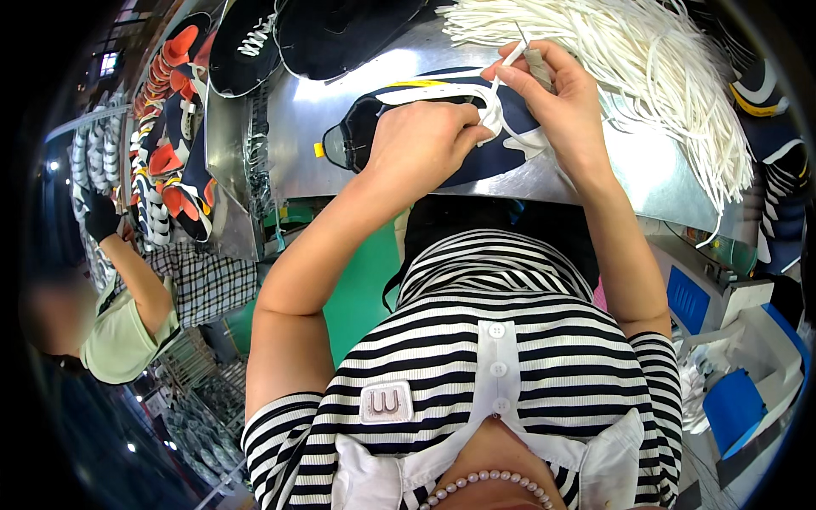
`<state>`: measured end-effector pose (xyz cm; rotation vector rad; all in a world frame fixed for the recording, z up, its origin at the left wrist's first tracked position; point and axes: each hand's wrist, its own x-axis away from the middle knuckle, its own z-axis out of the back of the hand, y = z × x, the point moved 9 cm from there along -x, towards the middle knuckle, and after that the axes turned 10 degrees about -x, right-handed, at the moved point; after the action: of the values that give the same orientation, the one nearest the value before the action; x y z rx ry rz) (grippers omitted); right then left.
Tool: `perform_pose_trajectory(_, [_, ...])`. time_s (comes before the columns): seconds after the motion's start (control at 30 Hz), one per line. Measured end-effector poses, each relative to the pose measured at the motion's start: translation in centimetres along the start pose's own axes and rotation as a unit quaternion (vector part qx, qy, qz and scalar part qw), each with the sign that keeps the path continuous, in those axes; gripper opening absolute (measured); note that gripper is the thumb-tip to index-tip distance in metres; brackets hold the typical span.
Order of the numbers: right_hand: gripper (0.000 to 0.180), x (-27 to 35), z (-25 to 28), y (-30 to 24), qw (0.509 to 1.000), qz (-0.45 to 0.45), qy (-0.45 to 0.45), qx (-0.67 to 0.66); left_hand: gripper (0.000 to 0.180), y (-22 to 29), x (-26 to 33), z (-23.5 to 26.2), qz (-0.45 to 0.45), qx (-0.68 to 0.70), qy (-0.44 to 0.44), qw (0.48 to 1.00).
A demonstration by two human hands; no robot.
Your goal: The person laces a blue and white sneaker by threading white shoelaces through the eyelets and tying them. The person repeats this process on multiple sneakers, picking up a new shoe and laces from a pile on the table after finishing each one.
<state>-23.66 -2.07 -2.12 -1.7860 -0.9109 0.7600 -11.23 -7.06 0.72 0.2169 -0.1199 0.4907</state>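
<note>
A navy shoe upper (466, 175) with white and yellow trim lies sideways on the metal table, a yellow tab at its left end. My left hand (425, 140) reaches across it, fingers closed in a pinch at its white lacing area. Just to the right, my right hand (561, 98) is raised over the shoe's right end. Its thumb and fingers pinch a white shoelace (512, 56) together with a thin pointed metal tool, whose handle (537, 68) looks wrapped in beige. The lace runs down taut to the shoe near my left fingertips, which partly hide it.
A large bundle of white shoelaces (633, 81) covers the table's far right. Dark shoe uppers (340, 38) lie at the far left, beside a rack of orange-lined shoes (178, 136). A co-worker (127, 314) wearing a dark glove works at left. A grey-and-blue machine (722, 340) stands right.
</note>
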Motion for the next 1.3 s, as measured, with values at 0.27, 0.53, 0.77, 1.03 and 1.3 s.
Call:
perform_pose_trajectory(0.27, [0.019, 6.3, 1.2, 0.3, 0.981, -0.102, -0.022, 0.166, 0.031, -1.4, -0.6, -1.2, 0.032, 0.05, 0.016, 0.998])
perform_pose_trajectory(0.53, [0.011, 7.0, 0.5, 0.8, 0.966, -0.051, -0.056, 0.246, 0.03, -1.3, -1.1, -1.5, 0.041, 0.063, -0.008, 0.997])
perform_pose_trajectory(0.77, [0.013, 6.7, -2.1, -0.1, 0.868, 0.041, -0.083, 0.487, 0.028, 1.0, 0.6, -0.7, -0.095, 0.109, 0.041, 0.989])
perform_pose_trajectory(1.03, [0.022, 7.5, -2.2, -1.3, 0.914, 0.018, -0.071, 0.4, 0.022, 1.8, 3.7, 1.1, -0.133, -0.009, 0.179, 0.975])
perform_pose_trajectory(1.3, [0.025, 3.5, 7.0, -6.4, 0.996, -0.028, 0.064, 0.059, 0.027, 2.9, 9.4, 3.2, -0.32, -0.063, 0.335, 0.884])
